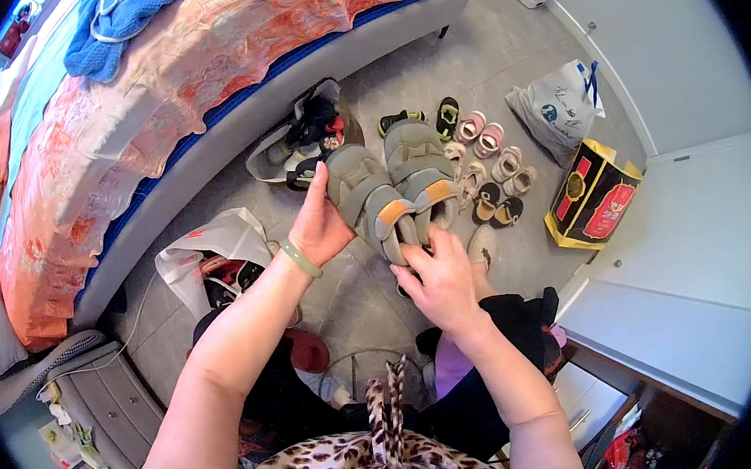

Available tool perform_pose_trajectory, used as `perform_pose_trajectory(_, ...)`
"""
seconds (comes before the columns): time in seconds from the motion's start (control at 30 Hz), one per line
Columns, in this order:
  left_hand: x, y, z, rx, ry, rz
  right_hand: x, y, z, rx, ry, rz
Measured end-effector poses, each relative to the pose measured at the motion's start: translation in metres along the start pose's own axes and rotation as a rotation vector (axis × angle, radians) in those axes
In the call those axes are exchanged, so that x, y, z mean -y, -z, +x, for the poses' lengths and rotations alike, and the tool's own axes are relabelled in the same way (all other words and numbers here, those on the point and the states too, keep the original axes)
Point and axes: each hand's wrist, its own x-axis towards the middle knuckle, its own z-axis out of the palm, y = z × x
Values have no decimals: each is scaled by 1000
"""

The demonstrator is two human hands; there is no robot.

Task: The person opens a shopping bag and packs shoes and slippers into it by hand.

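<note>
A pair of grey shoes (358, 182) with orange patches is held up side by side in front of me, toes pointing away. My right hand (440, 273) grips them at the heels, fingers reaching into the openings. On the left, my left hand (319, 221), with a pale green bangle (301, 258) at the wrist, rests against the side of the left shoe. Its thumb sticks out and the other fingers pass under the shoe, hidden from view. Past the pair, several small shoes stand on the floor, among them pink shoes (480, 133) and black-and-tan shoes (497, 205).
Two open plastic bags of shoes, a white bag (189, 267) and a clear bag (272, 159), lie beside the bed (164, 164). At right stand a printed plastic bag (552, 112) and a black-and-yellow paper bag (591, 193), near a white cabinet (697, 233). A grey nightstand (109, 405) is at left.
</note>
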Motion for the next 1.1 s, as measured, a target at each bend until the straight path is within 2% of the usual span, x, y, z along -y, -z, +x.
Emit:
perform_pose_trajectory(0.9, -3, 1, 0, -84, 62, 33, -1, -7, -2, 67, -48, 57)
perform_pose_trajectory(1.0, -2, 3, 4, -103, 110, 127, -8, -11, -3, 48, -115, 135)
perform_pose_trajectory(1.1, 1, 11, 6, -123, 246, 181, -22, -19, -6, 149, -368, 373)
